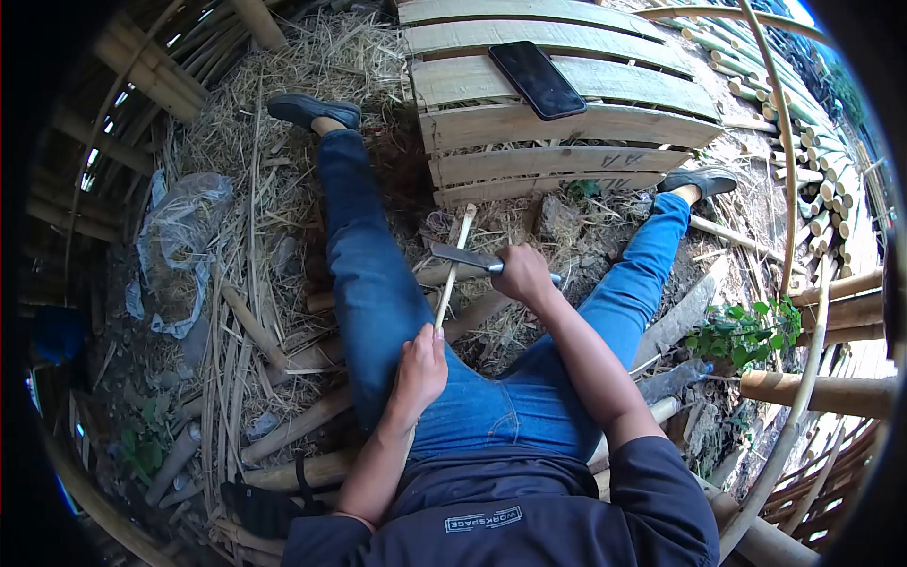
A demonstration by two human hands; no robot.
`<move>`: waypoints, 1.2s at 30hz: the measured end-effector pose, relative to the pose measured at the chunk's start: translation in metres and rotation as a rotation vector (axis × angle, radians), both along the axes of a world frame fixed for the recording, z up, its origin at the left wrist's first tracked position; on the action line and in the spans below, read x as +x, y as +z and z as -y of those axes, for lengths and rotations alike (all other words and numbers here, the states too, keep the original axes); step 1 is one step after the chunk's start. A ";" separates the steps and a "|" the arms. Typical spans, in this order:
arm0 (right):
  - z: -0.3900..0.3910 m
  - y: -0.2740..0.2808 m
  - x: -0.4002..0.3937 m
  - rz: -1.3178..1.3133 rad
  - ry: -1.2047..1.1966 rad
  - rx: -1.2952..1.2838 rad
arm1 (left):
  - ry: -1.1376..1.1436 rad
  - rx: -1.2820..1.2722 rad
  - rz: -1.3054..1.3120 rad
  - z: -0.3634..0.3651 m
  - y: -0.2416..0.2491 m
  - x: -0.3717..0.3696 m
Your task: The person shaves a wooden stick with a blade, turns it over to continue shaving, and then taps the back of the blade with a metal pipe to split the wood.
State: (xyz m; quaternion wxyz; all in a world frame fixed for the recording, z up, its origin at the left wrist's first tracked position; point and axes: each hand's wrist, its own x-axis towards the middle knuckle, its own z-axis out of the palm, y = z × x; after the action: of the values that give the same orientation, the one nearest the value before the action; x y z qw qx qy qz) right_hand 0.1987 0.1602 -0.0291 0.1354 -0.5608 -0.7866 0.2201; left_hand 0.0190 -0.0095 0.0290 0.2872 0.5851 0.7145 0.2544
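A thin bamboo strip [452, 269] stands between a seated person's spread legs, over ground littered with straw and bamboo offcuts. The left hand [416, 373] has its fingers closed around the strip's near end. The right hand [522, 275], fingers wrapped around a knife [465, 256], lays the blade across the strip. Farther off, a phone [537, 79] lies on a slatted pallet [567, 123]. The knife's edge is hard to make out.
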 end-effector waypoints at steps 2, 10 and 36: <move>-0.015 -0.022 -0.001 -0.028 -0.137 0.003 | 0.028 -0.019 0.021 -0.001 -0.001 -0.005; -0.014 0.001 0.006 -0.023 -0.114 -0.006 | 0.029 0.041 -0.016 0.002 0.002 0.002; 0.002 0.008 0.006 0.027 0.031 0.160 | 0.036 -0.029 0.132 0.001 0.001 -0.005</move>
State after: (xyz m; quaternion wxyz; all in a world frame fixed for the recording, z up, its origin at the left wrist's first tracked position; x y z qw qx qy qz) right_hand 0.2044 0.1585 -0.0207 0.1659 -0.5388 -0.8120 0.1511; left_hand 0.0141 -0.0103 0.0298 0.3377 0.5499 0.7079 0.2872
